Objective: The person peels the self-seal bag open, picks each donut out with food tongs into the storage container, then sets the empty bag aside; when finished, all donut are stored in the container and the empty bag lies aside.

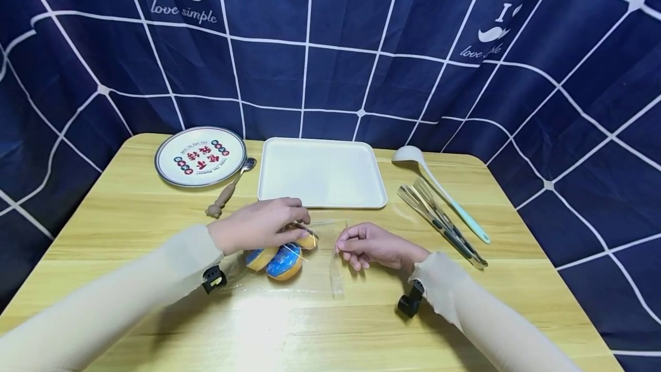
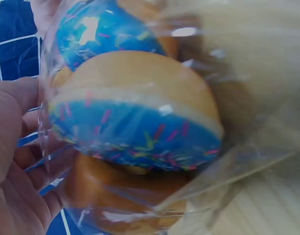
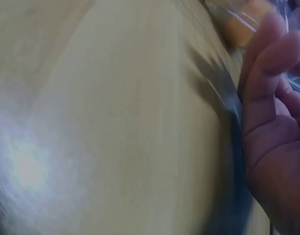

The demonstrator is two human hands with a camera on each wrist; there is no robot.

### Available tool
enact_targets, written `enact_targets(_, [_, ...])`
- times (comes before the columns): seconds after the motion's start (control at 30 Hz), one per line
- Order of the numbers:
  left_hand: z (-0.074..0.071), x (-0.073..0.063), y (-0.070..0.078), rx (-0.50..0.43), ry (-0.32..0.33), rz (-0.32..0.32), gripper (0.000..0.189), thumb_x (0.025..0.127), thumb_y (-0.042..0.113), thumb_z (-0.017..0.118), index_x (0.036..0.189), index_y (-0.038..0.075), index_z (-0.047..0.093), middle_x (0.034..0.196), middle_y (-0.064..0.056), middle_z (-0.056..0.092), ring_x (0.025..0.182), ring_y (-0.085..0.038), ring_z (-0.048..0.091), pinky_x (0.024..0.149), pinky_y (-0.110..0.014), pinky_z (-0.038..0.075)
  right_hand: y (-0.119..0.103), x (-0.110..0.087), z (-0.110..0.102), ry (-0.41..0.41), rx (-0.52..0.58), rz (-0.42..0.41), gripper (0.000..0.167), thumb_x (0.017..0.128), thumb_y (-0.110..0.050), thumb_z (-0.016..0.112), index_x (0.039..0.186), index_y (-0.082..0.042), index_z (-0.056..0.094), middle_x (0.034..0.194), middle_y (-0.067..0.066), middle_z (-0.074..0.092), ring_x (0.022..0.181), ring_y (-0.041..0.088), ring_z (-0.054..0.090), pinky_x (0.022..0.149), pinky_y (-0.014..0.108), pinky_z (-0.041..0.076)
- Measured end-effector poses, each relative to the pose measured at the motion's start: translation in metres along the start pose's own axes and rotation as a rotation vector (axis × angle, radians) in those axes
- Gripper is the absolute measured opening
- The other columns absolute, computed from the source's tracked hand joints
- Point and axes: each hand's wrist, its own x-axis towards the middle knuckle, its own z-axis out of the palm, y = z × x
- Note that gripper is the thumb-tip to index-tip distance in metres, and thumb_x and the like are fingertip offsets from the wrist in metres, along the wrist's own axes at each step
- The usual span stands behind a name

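Observation:
A clear plastic bag (image 1: 320,280) lies at the middle of the table with several doughnuts inside. One doughnut (image 1: 285,262) has blue icing; the left wrist view shows sprinkles on a blue-iced doughnut (image 2: 135,129) and a brown one (image 2: 125,193) below it. My left hand (image 1: 263,223) reaches over the bag from the left and grips it around the doughnuts, hiding part of them. At the bag's right edge, my right hand (image 1: 374,245) pinches the plastic between thumb and forefinger. In the right wrist view this hand (image 3: 277,112) shows curled fingers, with the bag partly hidden behind.
Behind the hands lies a white rectangular tray (image 1: 322,171). A round plate (image 1: 200,157) with red lettering and a spoon (image 1: 232,188) are at the left. To the right lie a ladle (image 1: 449,197) and metal tongs (image 1: 441,223). Dark blue checked cloth (image 1: 335,73) surrounds the table.

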Motion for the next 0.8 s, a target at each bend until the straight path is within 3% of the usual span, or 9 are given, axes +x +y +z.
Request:
enact_targets(0.53, [0.008, -0.002, -0.004, -0.042, 0.006, 0.005, 0.016, 0.105, 0.029, 0.065, 0.113, 0.017, 0.074, 0.104, 0.004, 0.067, 0.086, -0.007, 0.057, 0.081, -0.028, 0.056, 0.0, -0.017, -0.012, -0.005, -0.086, 0.017, 0.019, 0.107, -0.011, 0.05, 0.092, -0.008, 0.062, 0.074, -0.007, 0.062, 0.061, 0.004, 0.061, 0.054, 0.016, 0.047])
enact_targets(0.8, [0.009, -0.002, -0.006, -0.024, 0.013, 0.022, 0.015, 0.105, 0.028, 0.064, 0.11, 0.017, 0.073, 0.101, 0.004, 0.066, 0.084, -0.007, 0.055, 0.079, -0.026, 0.054, 0.005, -0.019, -0.012, -0.074, 0.017, -0.01, 0.019, 0.109, -0.015, 0.05, 0.106, -0.005, 0.066, 0.084, -0.005, 0.067, 0.064, 0.003, 0.065, 0.056, 0.016, 0.05])
